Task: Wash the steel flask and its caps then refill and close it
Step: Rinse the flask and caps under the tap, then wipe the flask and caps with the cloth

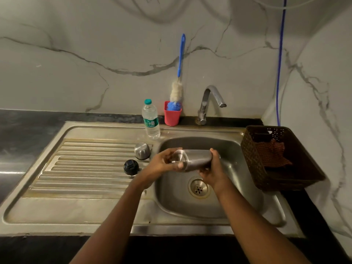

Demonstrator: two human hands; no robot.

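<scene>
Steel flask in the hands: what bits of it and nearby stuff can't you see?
Head view:
- Silver steel flask: inside unseen; its left end is blurred and partly covered by the left hand.
- Its other end: wrapped by the right hand.
- Clear plastic bottle: label print too small.
- Brown plastic basket: a reddish cloth hides the bottom.

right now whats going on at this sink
A person holds the flask on its side over the sink, left hand at one end, right hand gripping the other. Both caps are off: the steel cap and black cap sit on the drainboard to its left. No water shows at the tap.
</scene>
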